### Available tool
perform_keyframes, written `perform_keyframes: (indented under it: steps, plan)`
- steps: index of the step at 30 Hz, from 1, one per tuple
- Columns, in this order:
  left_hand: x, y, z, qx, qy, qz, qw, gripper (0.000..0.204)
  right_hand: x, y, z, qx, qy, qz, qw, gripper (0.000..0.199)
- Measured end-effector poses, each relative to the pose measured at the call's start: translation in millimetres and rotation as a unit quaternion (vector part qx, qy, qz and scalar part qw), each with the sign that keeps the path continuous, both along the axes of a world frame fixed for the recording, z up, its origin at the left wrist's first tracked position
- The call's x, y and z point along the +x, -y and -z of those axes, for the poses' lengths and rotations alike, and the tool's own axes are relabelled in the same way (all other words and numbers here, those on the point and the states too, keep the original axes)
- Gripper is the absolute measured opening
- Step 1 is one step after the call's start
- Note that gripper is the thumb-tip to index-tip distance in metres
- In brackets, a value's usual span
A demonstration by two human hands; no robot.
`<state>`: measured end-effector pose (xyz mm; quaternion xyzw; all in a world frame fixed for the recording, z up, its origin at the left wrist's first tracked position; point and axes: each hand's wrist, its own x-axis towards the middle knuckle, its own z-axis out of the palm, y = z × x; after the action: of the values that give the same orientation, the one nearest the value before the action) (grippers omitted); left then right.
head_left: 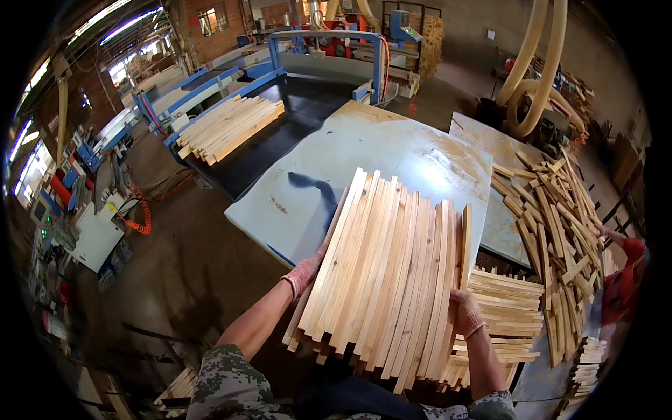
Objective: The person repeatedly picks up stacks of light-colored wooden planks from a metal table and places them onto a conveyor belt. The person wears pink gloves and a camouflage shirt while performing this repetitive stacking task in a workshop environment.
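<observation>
Centrally, a fan of slats (388, 269) is clamped between both gloved hands, left (302, 274) and right (467, 313), fingers pressed against its edges so the bundle stays together above the bench (378, 143).

A workshop with a dusty concrete floor (189, 266), brick walls (185, 28), bright windows (31, 164) on the left, blue machines (329, 42) behind, and pale ducts (535, 63) hanging right.

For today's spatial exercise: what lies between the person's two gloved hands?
In the head view, a bundle of pale wooden slats spans from left hand to right hand.
</observation>
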<state>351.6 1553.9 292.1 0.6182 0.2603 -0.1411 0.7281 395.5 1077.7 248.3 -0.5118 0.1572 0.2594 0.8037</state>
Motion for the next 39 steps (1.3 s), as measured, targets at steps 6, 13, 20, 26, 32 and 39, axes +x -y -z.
perform_keyframes:
  steps: [6, 13, 20, 26, 32, 39]
  plan:
    - [81, -39, -7, -0.004, 0.01, 0.003, 1.0, 0.092, 59, -54, -13, -0.005, 0.025, 0.006, 1.0, 0.021]
    - [187, -135, 38, -0.046, -0.018, 0.02, 0.999, 0.089, 130, -128, -30, 0.005, 0.034, 0.09, 0.995, 0.038]
    - [305, -204, 27, 0.01, -0.02, 0.076, 0.997, 0.096, 196, -204, -45, 0.021, 0.036, 0.142, 0.989, 0.068]
    - [366, -258, 44, 0.32, 0.126, 0.213, 0.914, 0.081, 228, -224, -49, -0.408, 0.081, -0.009, 0.909, 0.075]
    - [391, -262, 67, 0.363, 0.185, 0.209, 0.889, 0.065, 229, -244, -69, -0.691, 0.001, -0.06, 0.721, 0.077]
    - [351, -248, 2, 0.486, 0.292, 0.25, 0.785, 0.071, 225, -247, -82, -0.693, 0.01, 0.007, 0.721, 0.067]
